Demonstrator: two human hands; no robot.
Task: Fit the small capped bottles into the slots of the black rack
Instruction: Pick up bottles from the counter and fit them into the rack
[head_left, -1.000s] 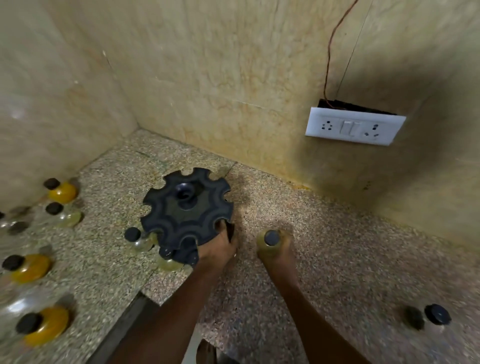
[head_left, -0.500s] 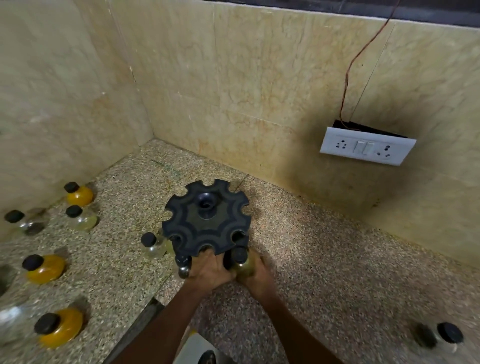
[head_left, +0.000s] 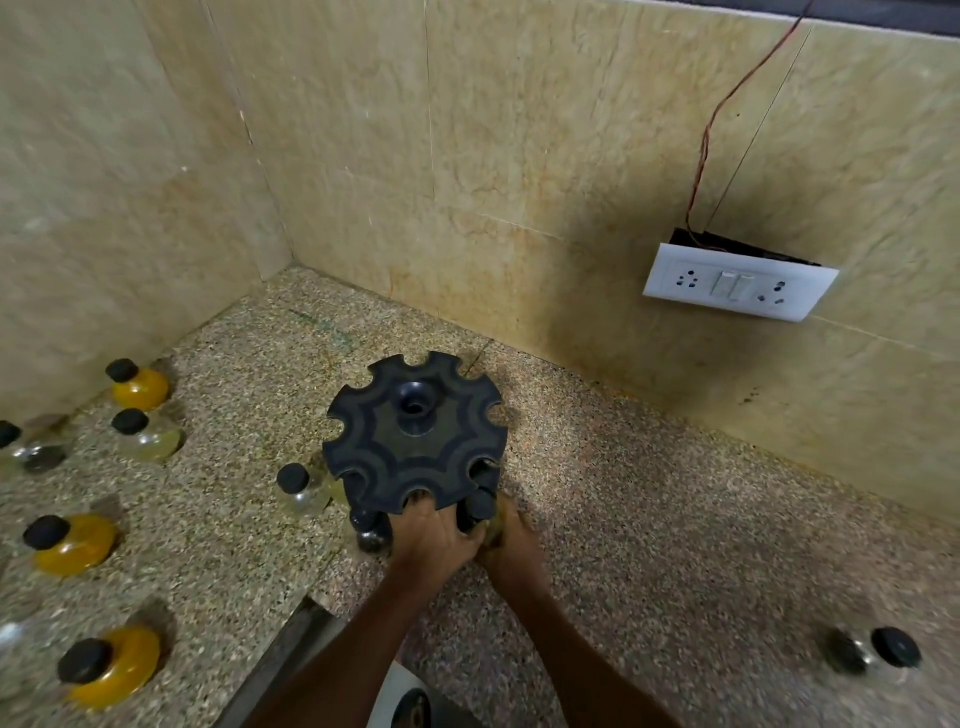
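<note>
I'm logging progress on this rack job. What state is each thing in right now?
Black rack: upright on the counter, far slots empty.
Left hand: gripping the rack's near edge.
Right hand: closed on a bottle.
Held bottle: capped, at a near slot; seating unclear.
Clear bottle: capped, standing beside the rack.
Three yellow bottles: capped, loose at left.
Wall socket: nothing plugged in.
</note>
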